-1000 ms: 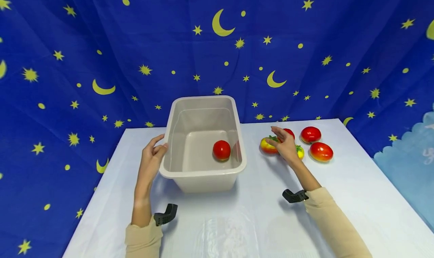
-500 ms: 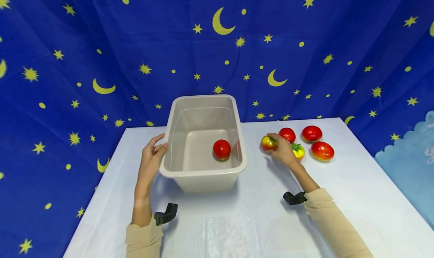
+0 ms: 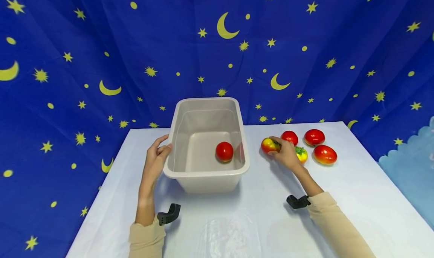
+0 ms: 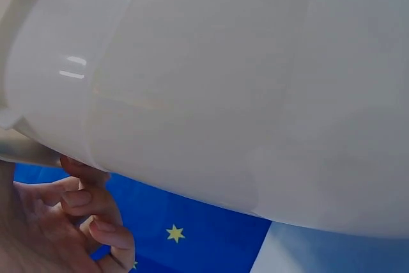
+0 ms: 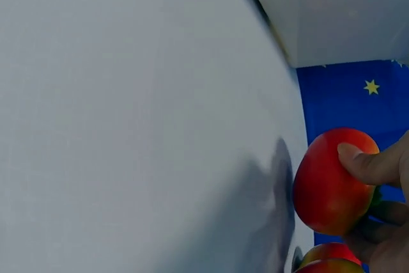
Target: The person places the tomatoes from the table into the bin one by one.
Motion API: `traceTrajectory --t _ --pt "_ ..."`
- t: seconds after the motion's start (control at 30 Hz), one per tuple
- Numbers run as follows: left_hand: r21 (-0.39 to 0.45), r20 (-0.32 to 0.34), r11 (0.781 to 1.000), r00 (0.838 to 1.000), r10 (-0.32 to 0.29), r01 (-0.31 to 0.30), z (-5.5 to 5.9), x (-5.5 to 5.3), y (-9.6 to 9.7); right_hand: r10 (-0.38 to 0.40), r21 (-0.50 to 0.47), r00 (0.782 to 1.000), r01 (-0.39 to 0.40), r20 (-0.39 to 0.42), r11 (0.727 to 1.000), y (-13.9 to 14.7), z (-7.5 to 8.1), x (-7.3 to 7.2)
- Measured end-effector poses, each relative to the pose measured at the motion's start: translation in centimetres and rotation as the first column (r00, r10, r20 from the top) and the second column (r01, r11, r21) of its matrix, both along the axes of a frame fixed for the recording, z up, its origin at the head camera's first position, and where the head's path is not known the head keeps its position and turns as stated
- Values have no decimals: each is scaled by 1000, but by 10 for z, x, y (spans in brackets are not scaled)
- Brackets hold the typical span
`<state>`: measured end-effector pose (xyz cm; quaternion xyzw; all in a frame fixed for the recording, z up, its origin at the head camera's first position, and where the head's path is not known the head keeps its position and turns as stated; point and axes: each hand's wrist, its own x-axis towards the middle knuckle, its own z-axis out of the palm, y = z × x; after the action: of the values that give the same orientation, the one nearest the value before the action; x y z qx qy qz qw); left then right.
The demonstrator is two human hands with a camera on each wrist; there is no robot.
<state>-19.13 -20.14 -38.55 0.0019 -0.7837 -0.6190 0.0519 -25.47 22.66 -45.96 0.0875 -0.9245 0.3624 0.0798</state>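
Note:
My left hand [image 3: 155,160] grips the left rim of a light grey plastic bin [image 3: 205,174], its fingers curled at the edge. In the left wrist view, those fingers [image 4: 83,212] bend under the rim beside the bin's wall. A single red tomato [image 3: 224,151] lies inside the bin. To the right, my right hand [image 3: 286,157] holds a red-and-yellow tomato [image 3: 267,146] between thumb and fingers. Seen from the right wrist, the thumb [image 5: 365,165] presses on the tomato's red side, and its green stem is partly covered by the hand.
Several other tomatoes are grouped beyond and right of my right hand: a red one [image 3: 289,136], a yellow one with a green top [image 3: 301,155], and two more reds [image 3: 314,136]. A white cloth covers the table [image 3: 257,216]. A blue starry curtain [image 3: 190,54] hangs behind it.
My right hand has come down onto the red-and-yellow tomato and now grips it, tilting it slightly. My left hand stays at the bin's rim. The head view has shifted slightly.

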Motion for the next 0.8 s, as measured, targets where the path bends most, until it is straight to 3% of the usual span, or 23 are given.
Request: traceTrajectory --t 0.33,0.5,0.8 --pt "-1 -19 1000 1000 -9 9 1 1 0 9 -50 999 -11 -35 999 3 10 2" --pt "1 -38 1000 999 -20 20 3 0 -2 23 -127 998 -30 -51 991 0 29 5" --pt "-11 -28 999 999 -31 31 1 0 -3 52 -223 986 -87 -155 971 -25 65 10"
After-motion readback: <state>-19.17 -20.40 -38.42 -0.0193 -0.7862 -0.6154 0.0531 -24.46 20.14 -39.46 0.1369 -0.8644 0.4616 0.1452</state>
